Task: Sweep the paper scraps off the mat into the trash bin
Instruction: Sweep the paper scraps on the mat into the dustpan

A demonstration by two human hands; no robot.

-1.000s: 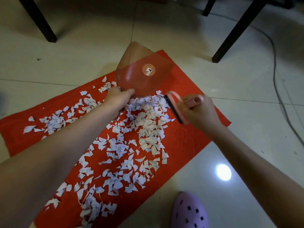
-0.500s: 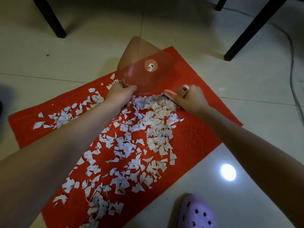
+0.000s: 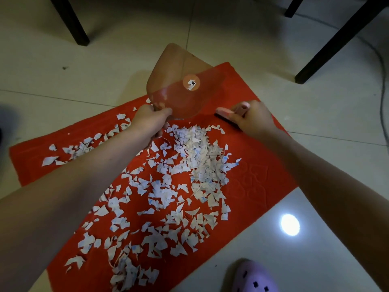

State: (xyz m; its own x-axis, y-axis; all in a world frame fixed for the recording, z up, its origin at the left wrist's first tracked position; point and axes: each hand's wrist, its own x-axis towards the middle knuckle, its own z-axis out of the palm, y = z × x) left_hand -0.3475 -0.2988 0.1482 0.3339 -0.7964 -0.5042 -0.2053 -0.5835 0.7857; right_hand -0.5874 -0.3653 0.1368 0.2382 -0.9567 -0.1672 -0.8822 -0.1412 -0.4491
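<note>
A red mat (image 3: 259, 182) lies on the tiled floor, strewn with several white paper scraps (image 3: 189, 163), densest just below my hands. My left hand (image 3: 150, 123) grips the handle of a see-through pink dustpan (image 3: 181, 89), which tilts up over the mat's far end. My right hand (image 3: 252, 121) grips a small pink brush (image 3: 226, 113); its dark bristles touch the mat beside the dustpan's near edge. No trash bin is in view.
Black furniture legs stand at the far left (image 3: 71, 20) and far right (image 3: 336, 41). A dark cable (image 3: 382, 81) runs along the right floor. A purple clog (image 3: 255, 278) sits at the bottom edge, near a bright light reflection (image 3: 290, 224).
My right hand has carried the brush from a raised, tilted pose down and away to the mat beside the dustpan. The scraps near the dustpan are heaped closer together.
</note>
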